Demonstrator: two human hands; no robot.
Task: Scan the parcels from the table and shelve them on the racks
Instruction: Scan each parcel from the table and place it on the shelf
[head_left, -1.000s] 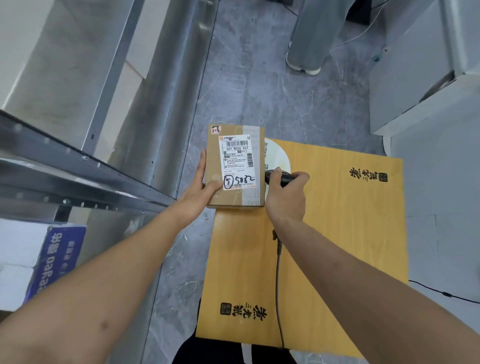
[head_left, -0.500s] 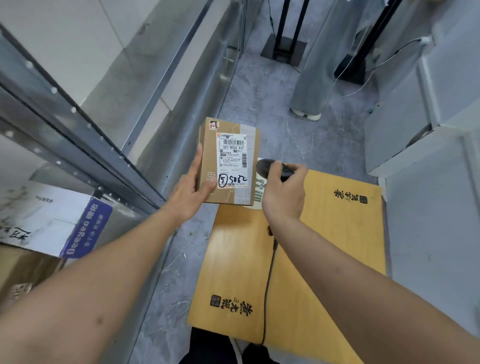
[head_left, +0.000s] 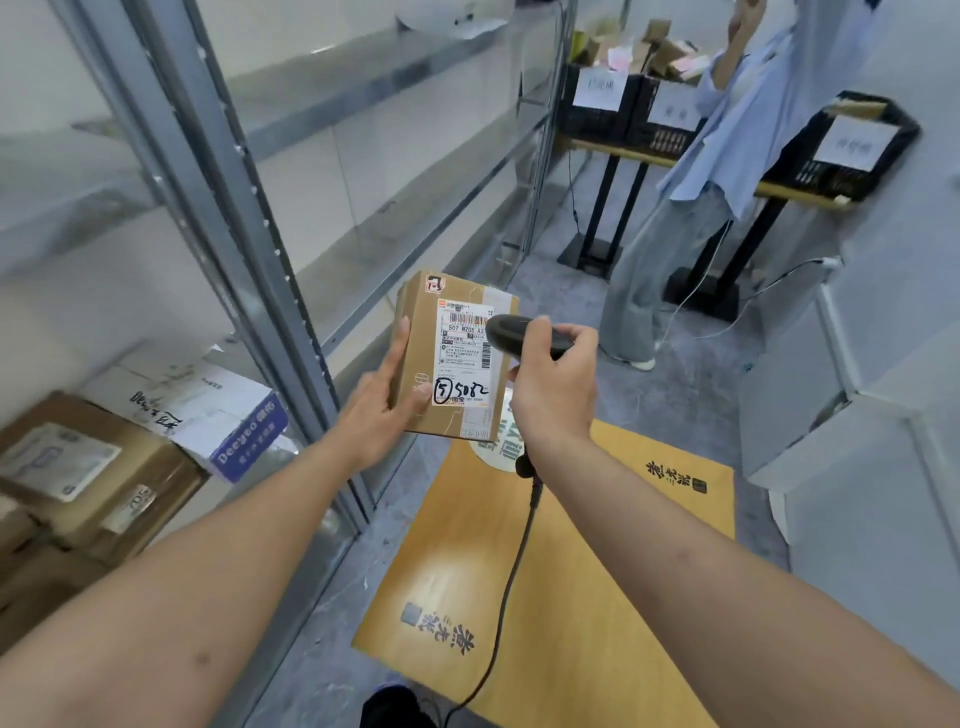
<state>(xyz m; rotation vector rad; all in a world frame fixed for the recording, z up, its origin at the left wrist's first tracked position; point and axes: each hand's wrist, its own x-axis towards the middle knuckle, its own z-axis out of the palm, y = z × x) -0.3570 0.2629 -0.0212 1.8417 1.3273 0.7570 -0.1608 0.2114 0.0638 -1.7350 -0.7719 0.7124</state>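
Observation:
A small brown cardboard parcel (head_left: 421, 343) with a white shipping label and handwritten "5082" is held up in the air above the far end of the wooden table (head_left: 597, 571). My left hand (head_left: 382, 400) grips its left side, thumb on the front face. My right hand (head_left: 553, 387) grips a black corded barcode scanner (head_left: 511, 330), whose head points at the label and covers its right edge. A red scan line lies across the barcode at the label's top.
A metal rack (head_left: 218, 197) with bare upper shelves runs along the left; its low shelf holds brown and white boxes (head_left: 130, 457). A person (head_left: 691, 208) stands ahead beside black crates (head_left: 852, 150) on a stand. White cabinets (head_left: 841, 405) line the right.
The view has tilted up from the table to the racks and room. Both hands have lifted the parcel and scanner higher, and the scanner head now overlaps the label.

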